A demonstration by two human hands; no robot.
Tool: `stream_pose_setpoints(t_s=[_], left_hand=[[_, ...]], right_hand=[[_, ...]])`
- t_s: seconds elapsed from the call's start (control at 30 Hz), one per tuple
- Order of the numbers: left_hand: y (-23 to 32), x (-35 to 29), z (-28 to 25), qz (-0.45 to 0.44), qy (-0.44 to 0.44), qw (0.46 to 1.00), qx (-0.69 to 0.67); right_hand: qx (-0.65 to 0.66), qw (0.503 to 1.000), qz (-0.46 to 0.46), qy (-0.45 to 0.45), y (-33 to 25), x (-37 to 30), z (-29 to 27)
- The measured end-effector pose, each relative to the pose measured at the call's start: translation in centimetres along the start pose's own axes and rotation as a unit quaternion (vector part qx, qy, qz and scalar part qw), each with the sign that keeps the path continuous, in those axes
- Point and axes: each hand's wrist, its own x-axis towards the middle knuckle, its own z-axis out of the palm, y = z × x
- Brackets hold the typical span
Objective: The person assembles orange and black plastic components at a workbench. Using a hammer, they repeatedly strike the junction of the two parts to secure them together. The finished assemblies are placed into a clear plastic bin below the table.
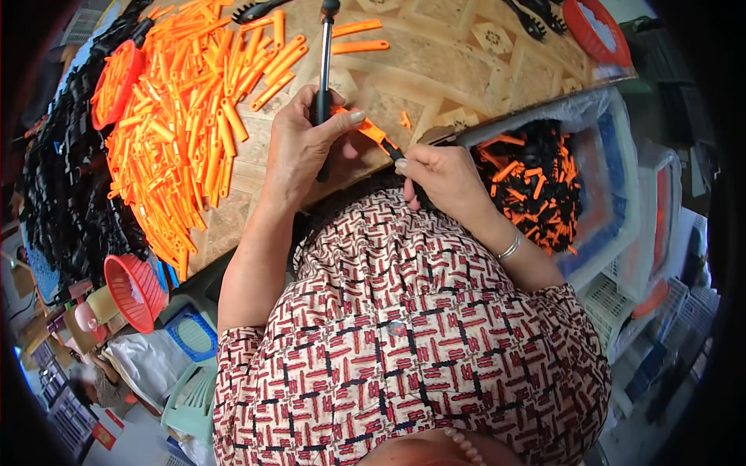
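Note:
My left hand [299, 147] is closed on an orange plastic handle [373, 131], thumb on top, near the table's front edge. A black piece [391, 149] meets the handle's right end, and my right hand [447, 177] pinches it between thumb and fingers. Whether the two pieces are joined I cannot tell. A rod with a silver shaft, black knob and black lower part [326, 62] runs past my left hand; I cannot tell if that hand touches it. A small orange scrap [406, 119] lies beyond the handle.
A big heap of orange handles [183, 109] covers the table's left side, with black parts [66, 186] beyond it. Red baskets [138, 291] stand near the heap. At right, a lined bin [614, 186] holds mixed black and orange pieces. Black brush-like pieces [528, 22] lie at the back.

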Motion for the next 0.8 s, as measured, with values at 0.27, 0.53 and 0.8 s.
stream_pose_setpoints(t_s=[0.27,0.53,0.8], left_hand=[[0.7,0.1,0.8,-0.012,-0.042,0.984,0.174],[0.9,-0.7,0.5,-0.027,-0.034,0.994,0.098],[1.0,-0.3,-0.5,-0.059,-0.063,0.996,0.015]], right_hand=[[0.050,0.997,0.057,-0.026,0.0,0.2,-0.4],[0.092,0.994,0.043,-0.030,1.2,0.7,-0.5],[0.095,0.994,0.034,-0.032,1.9,0.9,-0.4]])
